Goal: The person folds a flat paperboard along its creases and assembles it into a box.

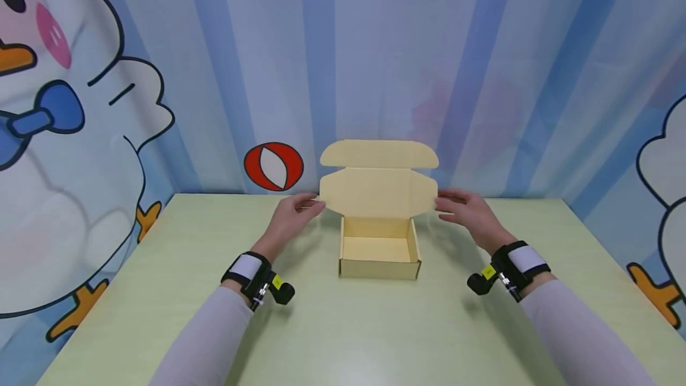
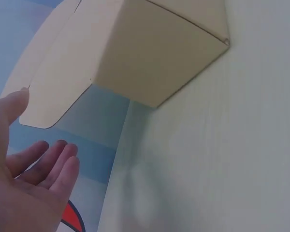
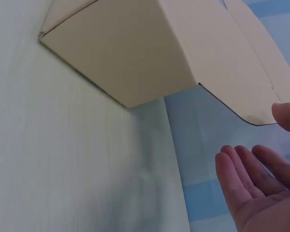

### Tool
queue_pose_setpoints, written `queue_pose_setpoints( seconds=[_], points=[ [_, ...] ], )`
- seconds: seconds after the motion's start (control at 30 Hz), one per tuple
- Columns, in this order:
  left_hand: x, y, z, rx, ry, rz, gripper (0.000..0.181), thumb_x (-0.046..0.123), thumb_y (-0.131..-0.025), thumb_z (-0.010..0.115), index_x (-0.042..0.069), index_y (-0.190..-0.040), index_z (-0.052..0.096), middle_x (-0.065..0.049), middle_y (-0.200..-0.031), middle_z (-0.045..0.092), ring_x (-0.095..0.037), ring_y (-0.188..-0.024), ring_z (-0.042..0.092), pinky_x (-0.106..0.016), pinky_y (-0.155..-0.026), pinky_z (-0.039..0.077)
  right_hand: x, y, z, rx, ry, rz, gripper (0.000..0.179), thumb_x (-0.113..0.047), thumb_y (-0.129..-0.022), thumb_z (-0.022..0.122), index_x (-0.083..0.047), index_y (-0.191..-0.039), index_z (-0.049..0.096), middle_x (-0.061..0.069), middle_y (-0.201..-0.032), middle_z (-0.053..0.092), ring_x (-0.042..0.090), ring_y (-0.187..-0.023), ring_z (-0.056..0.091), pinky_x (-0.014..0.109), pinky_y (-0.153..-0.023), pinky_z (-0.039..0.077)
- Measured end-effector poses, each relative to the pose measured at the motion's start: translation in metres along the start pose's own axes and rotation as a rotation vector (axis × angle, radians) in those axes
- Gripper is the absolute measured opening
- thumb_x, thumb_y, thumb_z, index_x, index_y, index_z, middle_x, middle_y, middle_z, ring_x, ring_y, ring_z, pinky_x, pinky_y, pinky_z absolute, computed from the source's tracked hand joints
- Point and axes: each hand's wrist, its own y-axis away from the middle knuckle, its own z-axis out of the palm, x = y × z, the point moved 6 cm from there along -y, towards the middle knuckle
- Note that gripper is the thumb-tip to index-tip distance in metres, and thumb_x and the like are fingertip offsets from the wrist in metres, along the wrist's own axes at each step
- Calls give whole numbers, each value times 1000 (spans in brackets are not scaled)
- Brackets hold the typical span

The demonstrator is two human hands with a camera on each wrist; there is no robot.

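Observation:
A cardboard box stands on the table with its lid raised upright at the back; nothing shows inside it. My left hand is at the lid's left side flap, fingers loosely extended. In the left wrist view the thumb is at the flap's edge, and the other fingers stay apart from it. Mirroring this, my right hand is beside the right side flap. Its thumb is close to the flap's corner in the right wrist view; whether it touches I cannot tell.
A pale table carries the box near its back edge. Behind it hangs a blue striped backdrop with printed cartoon figures and a red-and-white ball. Each wrist wears a strapped camera, the left camera and the right camera.

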Motion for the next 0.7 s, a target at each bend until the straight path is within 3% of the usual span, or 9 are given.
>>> queue_pose_setpoints(
  seconds=[0.17, 0.27, 0.43, 0.7],
  points=[
    [17, -16, 12, 10, 130, 41, 56, 41, -92, 68, 13, -139, 55, -9, -134, 62, -26, -123, 59, -43, -107, 49, -7, -10, 6, 52, -18, -6, 62, -32, -99, 60, -3, -150, 39, 22, -147, 48, 9, -109, 61, 37, -103, 52],
    [25, -21, 19, 17, 185, 47, 52, 36, -92, 69, 13, -137, 57, -10, -131, 65, -26, -120, 62, -43, -106, 50, -10, -15, 12, 81, -19, -15, 57, -29, -99, 59, -3, -148, 43, 23, -142, 53, -1, -96, 63, 27, -92, 56],
    [32, -23, 24, 76, 210, 32, 42, 23, -94, 67, 8, -133, 58, -13, -126, 69, -25, -110, 67, -41, -102, 53, -15, -19, 20, 138, -21, -21, 49, -24, -100, 57, 0, -142, 49, 25, -134, 59, -3, -86, 65, 19, -80, 56],
    [30, -19, 23, 135, 177, 8, 37, 19, -94, 67, 9, -130, 64, -12, -119, 72, -24, -103, 70, -38, -95, 57, -20, -17, 20, 176, -16, -42, 46, -24, -101, 57, 1, -139, 53, 27, -132, 61, -1, -86, 67, 17, -77, 57]
  ],
)
